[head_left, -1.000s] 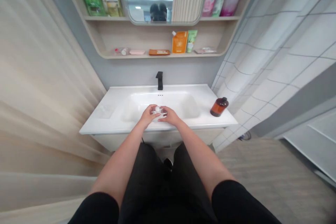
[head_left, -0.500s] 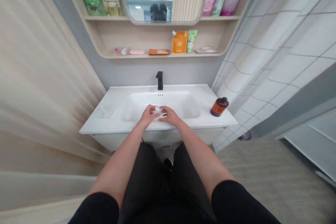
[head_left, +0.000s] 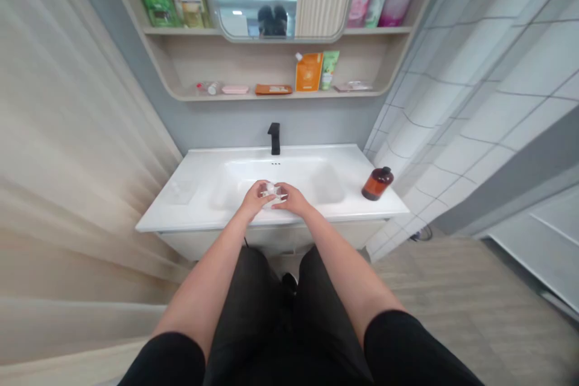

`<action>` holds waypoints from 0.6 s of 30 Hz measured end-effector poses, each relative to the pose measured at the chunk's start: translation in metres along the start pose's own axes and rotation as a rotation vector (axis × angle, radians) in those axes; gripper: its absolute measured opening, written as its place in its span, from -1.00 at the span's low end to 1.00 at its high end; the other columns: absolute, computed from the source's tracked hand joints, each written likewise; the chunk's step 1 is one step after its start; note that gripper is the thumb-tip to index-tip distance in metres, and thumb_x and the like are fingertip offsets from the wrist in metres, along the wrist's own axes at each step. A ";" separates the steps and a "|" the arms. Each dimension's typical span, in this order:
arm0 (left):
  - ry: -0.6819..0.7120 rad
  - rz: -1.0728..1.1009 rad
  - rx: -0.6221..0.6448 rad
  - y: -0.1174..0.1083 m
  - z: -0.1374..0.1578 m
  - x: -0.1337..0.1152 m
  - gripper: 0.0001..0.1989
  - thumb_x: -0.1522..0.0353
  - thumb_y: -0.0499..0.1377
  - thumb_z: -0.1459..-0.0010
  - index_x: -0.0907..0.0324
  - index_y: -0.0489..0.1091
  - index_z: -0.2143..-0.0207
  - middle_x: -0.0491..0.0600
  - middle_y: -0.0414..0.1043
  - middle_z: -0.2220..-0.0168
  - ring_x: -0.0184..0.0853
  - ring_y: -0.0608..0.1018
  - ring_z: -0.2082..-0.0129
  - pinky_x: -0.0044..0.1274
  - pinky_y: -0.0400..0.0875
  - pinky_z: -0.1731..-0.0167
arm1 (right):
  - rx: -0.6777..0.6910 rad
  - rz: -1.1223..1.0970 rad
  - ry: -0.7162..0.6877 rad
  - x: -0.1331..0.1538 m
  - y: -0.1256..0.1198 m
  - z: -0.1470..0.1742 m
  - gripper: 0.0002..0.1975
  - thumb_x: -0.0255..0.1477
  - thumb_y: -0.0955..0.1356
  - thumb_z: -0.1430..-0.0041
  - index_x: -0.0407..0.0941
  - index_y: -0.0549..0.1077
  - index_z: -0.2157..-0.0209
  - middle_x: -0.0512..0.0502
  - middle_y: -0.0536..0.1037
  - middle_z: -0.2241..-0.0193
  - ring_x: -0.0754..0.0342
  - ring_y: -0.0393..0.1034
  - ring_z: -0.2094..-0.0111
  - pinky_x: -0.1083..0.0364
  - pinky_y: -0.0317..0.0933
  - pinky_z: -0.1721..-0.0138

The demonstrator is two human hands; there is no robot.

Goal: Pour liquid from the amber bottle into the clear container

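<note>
Over the front of the white sink (head_left: 316, 178), my left hand (head_left: 254, 199) and my right hand (head_left: 294, 199) meet around a small clear-and-white object (head_left: 272, 190). It has a rounded white part on top and looks see-through below; its exact kind is too small to make out. Fingers of both hands are curled around its sides, thumbs toward me. Part of the object is hidden behind the fingers. Beyond the hands stands a black faucet (head_left: 274, 139) at the back of the sink.
An amber bottle with a black cap (head_left: 377, 183) stands on the counter's right side. A clear flat tray (head_left: 181, 192) lies at left. Above, the shelf (head_left: 253, 98) holds an orange pouch (head_left: 309, 72), a green tube (head_left: 329, 70) and a brown packet (head_left: 274, 90). A curtain (head_left: 67, 163) hangs at left.
</note>
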State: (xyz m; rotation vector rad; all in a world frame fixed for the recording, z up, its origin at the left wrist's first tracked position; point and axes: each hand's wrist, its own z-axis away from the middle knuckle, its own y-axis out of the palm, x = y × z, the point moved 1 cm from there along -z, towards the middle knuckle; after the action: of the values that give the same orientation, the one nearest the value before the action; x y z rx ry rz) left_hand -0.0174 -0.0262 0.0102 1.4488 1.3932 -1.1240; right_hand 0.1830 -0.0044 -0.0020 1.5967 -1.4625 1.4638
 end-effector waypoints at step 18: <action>0.150 -0.416 0.015 -0.017 -0.015 -0.053 -0.59 0.19 0.39 -0.16 0.12 0.63 -0.04 0.05 0.67 0.04 -0.23 0.66 0.16 -0.32 0.60 0.01 | 0.004 0.007 0.021 -0.006 -0.001 -0.001 -0.15 -0.24 0.74 0.29 0.01 0.56 -0.12 -0.01 0.58 0.19 -0.04 0.51 0.13 -0.02 0.49 0.05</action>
State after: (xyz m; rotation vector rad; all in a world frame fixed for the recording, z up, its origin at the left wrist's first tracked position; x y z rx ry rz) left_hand -0.0329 -0.0251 0.0662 1.3074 1.8547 -1.3008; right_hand 0.1848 -0.0014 -0.0068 1.5752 -1.4559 1.4840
